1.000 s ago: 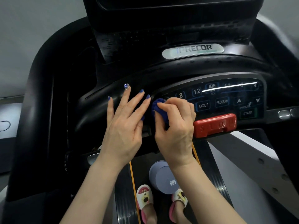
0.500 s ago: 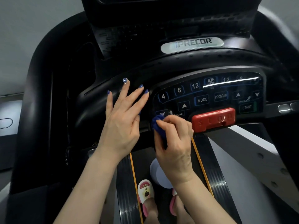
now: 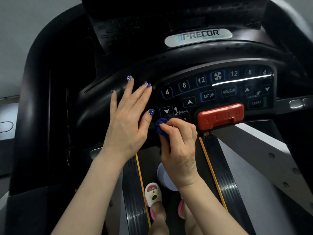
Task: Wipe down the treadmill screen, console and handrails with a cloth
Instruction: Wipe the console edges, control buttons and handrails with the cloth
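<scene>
My right hand [image 3: 179, 141] grips a small bunched blue cloth [image 3: 161, 128] and presses it against the lower left corner of the treadmill's black button panel [image 3: 215, 89], just left of the red STOP bar [image 3: 221, 116]. My left hand [image 3: 127, 117] lies flat with straight fingers on the glossy black console [image 3: 98, 102] left of the panel. Part of the screen's dark lower edge [image 3: 169, 7] shows at the top. The left handrail [image 3: 39, 68] curves down the left side.
A silver PRECOR badge [image 3: 198, 37] sits above the panel. Below my hands runs the treadmill belt [image 3: 133, 192] with orange lines, my feet in white slippers [image 3: 153, 195] and a pale round container [image 3: 166, 177] on it. Metal grip sensors [image 3: 299, 103] show at right.
My right hand has slid the cloth down from the upper left buttons to the panel's lower left corner. The left hand stays flat on the console.
</scene>
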Demonstrator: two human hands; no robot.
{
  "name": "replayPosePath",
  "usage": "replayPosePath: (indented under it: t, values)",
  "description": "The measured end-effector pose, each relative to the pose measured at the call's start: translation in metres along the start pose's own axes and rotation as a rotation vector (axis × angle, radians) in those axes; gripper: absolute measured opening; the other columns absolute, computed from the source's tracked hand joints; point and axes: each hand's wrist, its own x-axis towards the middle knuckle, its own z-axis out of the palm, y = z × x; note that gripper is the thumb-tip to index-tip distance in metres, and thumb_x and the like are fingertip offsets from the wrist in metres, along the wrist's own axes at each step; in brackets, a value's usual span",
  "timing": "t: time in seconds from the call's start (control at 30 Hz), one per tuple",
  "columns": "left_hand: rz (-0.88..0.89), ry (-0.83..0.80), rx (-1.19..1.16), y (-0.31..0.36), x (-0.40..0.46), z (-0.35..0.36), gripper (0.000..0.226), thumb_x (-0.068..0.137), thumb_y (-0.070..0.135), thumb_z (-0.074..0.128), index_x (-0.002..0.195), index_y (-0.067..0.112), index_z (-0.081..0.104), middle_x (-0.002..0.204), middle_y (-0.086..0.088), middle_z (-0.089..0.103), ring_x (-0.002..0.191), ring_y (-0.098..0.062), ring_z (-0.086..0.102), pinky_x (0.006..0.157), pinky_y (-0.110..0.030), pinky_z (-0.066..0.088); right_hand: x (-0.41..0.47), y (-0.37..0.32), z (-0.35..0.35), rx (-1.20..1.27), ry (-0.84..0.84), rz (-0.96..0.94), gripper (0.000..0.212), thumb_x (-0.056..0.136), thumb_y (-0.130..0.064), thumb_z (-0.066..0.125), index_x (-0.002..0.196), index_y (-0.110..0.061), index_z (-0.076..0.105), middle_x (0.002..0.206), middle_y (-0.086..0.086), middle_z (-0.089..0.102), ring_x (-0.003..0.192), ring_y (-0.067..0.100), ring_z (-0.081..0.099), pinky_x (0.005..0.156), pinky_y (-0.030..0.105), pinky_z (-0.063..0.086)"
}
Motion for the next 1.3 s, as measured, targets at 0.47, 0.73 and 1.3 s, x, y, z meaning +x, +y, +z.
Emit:
replayPosePath:
  t: [0.47,0.73,1.3]
  values:
    - [0.006,0.044,0.011,-0.001,0.002,0.005,0.055,0.098,0.021,0.056,0.150,0.013,0.040,0.156,0.001,0.038,0.153,-0.018,0.011,0.123,-0.048,-0.003,-0.006,0.004,0.003,0.044,0.037,0.023,0.010,0.096,-0.014,0.059,0.106,-0.010,0.060,0.104,0.013,0.063,0.096,0.027,0.059,0.087,0.036,0.042]
    - [0.002,0.049,0.020,0.001,0.001,0.004,0.054,0.098,0.023,0.054,0.149,0.011,0.041,0.155,0.000,0.040,0.153,-0.018,0.012,0.123,-0.050,0.000,-0.010,0.012,-0.006,0.097,0.038,0.103,0.011,0.093,-0.008,0.060,0.103,-0.007,0.064,0.105,0.014,0.061,0.099,0.022,0.051,0.081,0.043,0.046]
    - [0.010,0.060,0.019,-0.003,0.001,0.006,0.055,0.096,0.021,0.056,0.148,0.013,0.042,0.155,0.001,0.040,0.152,-0.017,0.012,0.123,-0.049,0.000,0.030,0.005,0.000,0.078,0.053,0.089,0.006,0.088,-0.002,0.066,0.092,0.002,0.069,0.100,0.014,0.062,0.093,0.022,0.053,0.082,0.038,0.047]
